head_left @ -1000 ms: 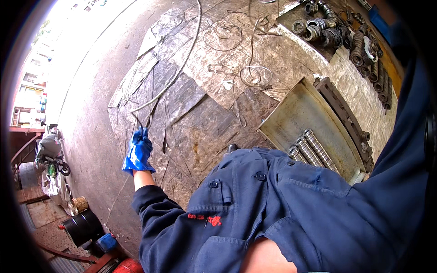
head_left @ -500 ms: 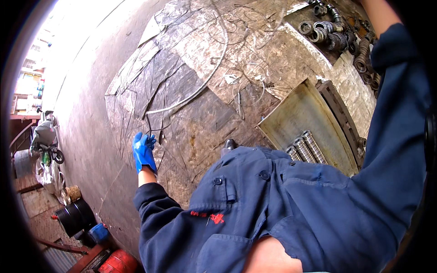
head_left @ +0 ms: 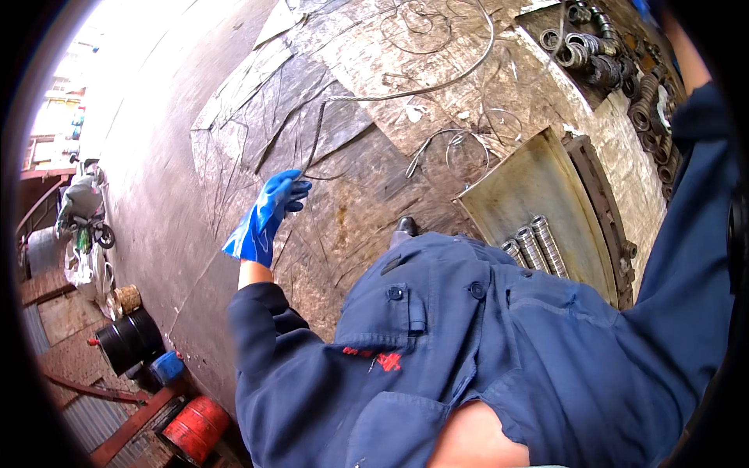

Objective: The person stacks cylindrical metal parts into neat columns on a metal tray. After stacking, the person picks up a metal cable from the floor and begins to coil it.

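My left hand (head_left: 269,212), in a blue rubber glove, is closed on the near end of a long bent steel wire (head_left: 390,97). The wire rises from my fingers, kinks, then sweeps right in a wide arc over the rusty sheet-metal floor (head_left: 367,195). My left arm in a dark blue coverall sleeve reaches out over that floor. My right arm (head_left: 690,101) runs up the right rim, bare at the forearm. Its hand is cut off by the upper edge.
A slanted metal tray (head_left: 515,183) holds several ribbed steel cylinders (head_left: 534,246). Steel rings (head_left: 593,54) are piled at the top right. Loose wire loops (head_left: 460,144) lie on the floor. At the lower left stand a black drum (head_left: 129,343) and a red drum (head_left: 195,425).
My gloved left hand has stayed shut on the wire and lifted up and to the right. The wire's far arc has swung across the floor with it.
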Demonstrator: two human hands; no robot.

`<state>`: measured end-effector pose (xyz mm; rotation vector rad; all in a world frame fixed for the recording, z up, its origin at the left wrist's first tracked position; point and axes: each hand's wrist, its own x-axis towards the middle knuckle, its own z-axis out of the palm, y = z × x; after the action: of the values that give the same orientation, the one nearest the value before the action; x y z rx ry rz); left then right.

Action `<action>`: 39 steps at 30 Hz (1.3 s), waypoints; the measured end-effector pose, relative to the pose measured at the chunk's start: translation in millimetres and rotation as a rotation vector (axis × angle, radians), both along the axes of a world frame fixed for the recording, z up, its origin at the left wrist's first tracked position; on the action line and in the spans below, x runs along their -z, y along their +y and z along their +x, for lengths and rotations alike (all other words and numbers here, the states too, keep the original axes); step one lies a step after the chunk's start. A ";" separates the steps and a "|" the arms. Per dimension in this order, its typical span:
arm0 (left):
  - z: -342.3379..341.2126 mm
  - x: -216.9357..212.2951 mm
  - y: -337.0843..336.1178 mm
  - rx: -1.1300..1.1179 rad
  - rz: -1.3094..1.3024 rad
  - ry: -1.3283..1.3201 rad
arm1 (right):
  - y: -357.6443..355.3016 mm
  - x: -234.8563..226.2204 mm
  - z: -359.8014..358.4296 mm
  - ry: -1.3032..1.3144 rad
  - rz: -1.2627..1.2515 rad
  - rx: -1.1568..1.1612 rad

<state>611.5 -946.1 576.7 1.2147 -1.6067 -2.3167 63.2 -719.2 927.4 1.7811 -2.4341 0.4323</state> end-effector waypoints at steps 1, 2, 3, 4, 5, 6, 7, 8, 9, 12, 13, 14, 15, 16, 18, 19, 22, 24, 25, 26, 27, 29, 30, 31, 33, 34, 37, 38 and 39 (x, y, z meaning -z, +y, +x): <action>-11.5 -8.6 10.8 0.052 -0.065 -0.042 | -3.3 6.1 2.1 0.021 0.021 -0.018; -14.3 -21.3 19.3 0.094 -0.139 -0.086 | -5.7 6.4 4.4 0.030 0.019 -0.023; -11.8 -26.0 22.2 0.127 -0.119 -0.042 | -9.0 6.9 7.2 0.037 0.022 -0.035; -9.8 -13.0 26.1 0.110 -0.202 -0.013 | -10.7 7.8 10.0 0.046 0.024 -0.040; -9.5 -4.1 28.4 0.148 -0.373 -0.107 | -13.5 7.4 14.2 0.053 0.025 -0.046; -10.5 5.3 28.8 0.189 -0.547 -0.200 | -14.1 5.3 17.3 0.062 0.024 -0.052; -11.2 25.2 21.0 0.223 -0.772 -0.270 | -14.4 5.1 20.2 0.076 0.023 -0.053; -50.4 -24.7 49.0 0.332 -1.115 -0.533 | -10.8 6.5 20.1 0.087 0.036 -0.041; -64.4 -10.2 46.5 0.299 -1.115 -0.451 | -7.1 5.8 18.4 0.103 0.048 -0.023; -27.2 -34.1 43.9 0.014 -0.833 -0.397 | -60.2 53.7 38.3 0.014 -0.017 -0.187; -99.3 -58.2 59.6 0.063 -0.676 -0.281 | -22.3 17.1 32.1 0.125 0.046 -0.081; -117.9 -60.4 58.5 0.032 -0.592 -0.202 | -11.3 13.3 31.0 0.146 0.053 -0.061; -127.0 -68.0 56.4 0.009 -0.543 -0.122 | -7.3 17.9 31.6 0.153 0.052 -0.061; -137.8 -72.6 53.8 -0.011 -0.490 -0.042 | -3.5 21.6 30.6 0.164 0.053 -0.059; -160.9 -62.7 30.8 0.032 -0.366 0.080 | 20.6 31.5 31.0 0.189 0.041 -0.037; -179.9 -44.1 17.6 0.052 -0.267 0.160 | 40.0 38.6 28.9 0.215 0.045 -0.010; -190.3 -15.1 -2.1 -0.126 -0.080 0.199 | 96.8 120.2 26.0 0.228 -0.016 0.036; -218.5 25.5 -0.1 -0.387 0.099 0.250 | 183.4 181.6 31.8 0.231 0.000 0.224; -224.4 14.1 19.4 -0.259 0.066 0.124 | 218.5 180.9 55.3 0.021 0.273 0.438; -221.1 -1.8 35.2 -0.245 0.076 0.164 | 275.0 236.8 61.7 0.171 -0.117 0.340; -230.8 -4.9 49.8 -0.253 0.157 0.192 | 331.2 267.3 72.2 0.075 -0.113 0.426; -243.7 -26.7 77.3 -0.335 0.226 0.181 | 411.6 300.0 107.5 -0.266 0.004 0.658; -244.0 12.4 60.3 -0.237 0.524 0.305 | 434.0 298.2 125.5 -0.395 0.067 0.786; -251.5 2.6 71.1 -0.252 0.464 0.275 | 454.2 330.3 143.6 -0.490 0.015 0.847; -279.0 -3.3 91.6 -0.338 0.465 0.193 | 480.7 345.2 170.2 -0.564 0.027 0.958; -282.9 -3.6 102.6 -0.381 0.370 0.158 | 475.3 353.6 175.2 -0.572 0.068 0.985; -295.6 -32.8 151.6 -0.174 0.125 0.144 | 448.6 393.2 181.0 -0.425 -0.162 0.795; -300.8 -35.7 159.4 -0.182 0.137 0.105 | 426.0 388.5 181.8 -0.272 -0.176 0.731; -308.4 -34.8 169.2 -0.184 0.165 0.066 | 401.7 365.9 174.1 -0.365 -0.093 0.698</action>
<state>303.1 -776.9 611.5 1.2446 -1.2474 -2.3822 237.3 -317.5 561.5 0.7657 -2.9869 0.8122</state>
